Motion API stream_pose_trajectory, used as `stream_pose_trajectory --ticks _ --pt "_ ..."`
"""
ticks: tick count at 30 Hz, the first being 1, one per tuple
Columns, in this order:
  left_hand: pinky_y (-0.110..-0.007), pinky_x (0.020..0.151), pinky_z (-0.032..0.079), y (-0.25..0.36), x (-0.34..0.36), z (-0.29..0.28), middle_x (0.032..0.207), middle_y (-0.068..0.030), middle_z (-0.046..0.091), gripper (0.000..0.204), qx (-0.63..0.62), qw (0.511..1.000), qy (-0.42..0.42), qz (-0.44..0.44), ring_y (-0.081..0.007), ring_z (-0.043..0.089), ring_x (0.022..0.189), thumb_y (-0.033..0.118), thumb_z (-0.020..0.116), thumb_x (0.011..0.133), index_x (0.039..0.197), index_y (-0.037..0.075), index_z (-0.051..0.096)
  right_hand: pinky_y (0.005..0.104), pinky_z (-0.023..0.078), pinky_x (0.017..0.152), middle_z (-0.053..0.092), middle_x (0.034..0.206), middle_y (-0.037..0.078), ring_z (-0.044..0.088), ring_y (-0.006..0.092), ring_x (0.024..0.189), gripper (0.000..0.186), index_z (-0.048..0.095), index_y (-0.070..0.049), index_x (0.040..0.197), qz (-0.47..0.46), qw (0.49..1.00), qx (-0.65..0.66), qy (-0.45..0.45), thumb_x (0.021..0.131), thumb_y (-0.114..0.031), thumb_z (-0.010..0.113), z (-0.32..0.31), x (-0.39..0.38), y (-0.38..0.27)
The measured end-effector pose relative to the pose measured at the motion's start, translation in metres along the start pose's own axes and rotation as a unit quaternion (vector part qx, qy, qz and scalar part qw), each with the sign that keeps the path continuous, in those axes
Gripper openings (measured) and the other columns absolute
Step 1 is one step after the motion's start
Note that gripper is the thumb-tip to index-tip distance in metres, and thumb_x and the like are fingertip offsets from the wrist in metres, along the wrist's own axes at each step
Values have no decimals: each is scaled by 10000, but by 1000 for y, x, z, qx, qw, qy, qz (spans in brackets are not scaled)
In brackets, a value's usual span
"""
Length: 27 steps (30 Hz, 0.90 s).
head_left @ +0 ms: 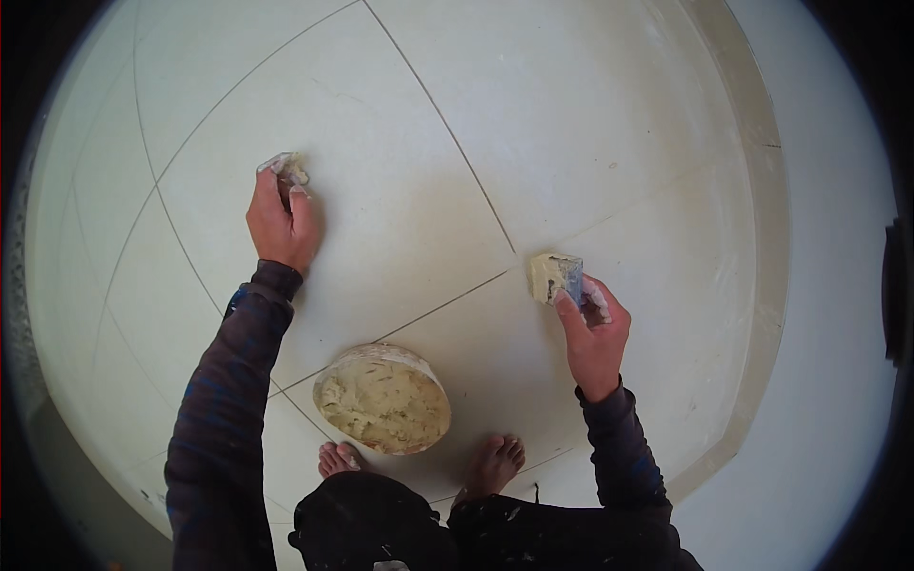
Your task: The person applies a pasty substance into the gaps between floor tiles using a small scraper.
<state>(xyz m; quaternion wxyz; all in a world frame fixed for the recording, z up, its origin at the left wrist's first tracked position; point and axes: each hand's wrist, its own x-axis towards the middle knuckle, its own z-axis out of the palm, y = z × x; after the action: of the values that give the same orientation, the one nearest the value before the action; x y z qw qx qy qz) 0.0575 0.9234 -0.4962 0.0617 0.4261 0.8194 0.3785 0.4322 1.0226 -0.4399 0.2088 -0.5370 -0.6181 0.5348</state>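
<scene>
My right hand (596,328) grips a small grey scraper (574,277) between thumb and fingers. A thick layer of beige paste (547,276) covers its left part. My left hand (284,217) is over the tiles further left, its fingers bent and closed around a small lump of beige paste (297,169). White residue coats the fingertips of both hands. Between my feet and my hands stands a round tub (373,353) holding a good amount of the same beige paste, its surface rough and scooped.
Pale glossy floor tiles (400,190) spread all around, with dark joint lines between them. One joint close to the scraper looks pale and filled. A beige skirting strip (764,219) runs along the white wall at right. My bare feet (500,459) are just behind the tub.
</scene>
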Motion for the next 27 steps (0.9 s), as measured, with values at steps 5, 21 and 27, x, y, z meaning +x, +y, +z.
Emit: stream_pose_trajectory --ticks 5,21,27 --pt "-324 702 508 0 0 3 904 -103 661 363 -27 999 32 14 -204 610 728 61 516 880 1233 2 577 310 504 796 703 966 111 628 197 820 257 673 43 1131 -78 996 -45 9 894 -56 687 9 16 -7" --pt "-262 769 474 -4 -81 -41 1066 -51 628 379 -221 966 -89 -104 -97 538 833 99 557 969 1334 7 522 268 532 795 714 1013 52 643 99 866 250 660 57 1176 0 991 113 -74 957 -63 666 34 -102 -22" --pt "-286 775 502 6 -188 -97 1052 -73 624 374 -281 935 -134 -171 -127 586 877 148 573 1016 1343 -17 499 268 537 821 713 1039 41 635 87 894 264 662 51 1195 70 974 132 -169 976 -96 649 38 -143 -34"
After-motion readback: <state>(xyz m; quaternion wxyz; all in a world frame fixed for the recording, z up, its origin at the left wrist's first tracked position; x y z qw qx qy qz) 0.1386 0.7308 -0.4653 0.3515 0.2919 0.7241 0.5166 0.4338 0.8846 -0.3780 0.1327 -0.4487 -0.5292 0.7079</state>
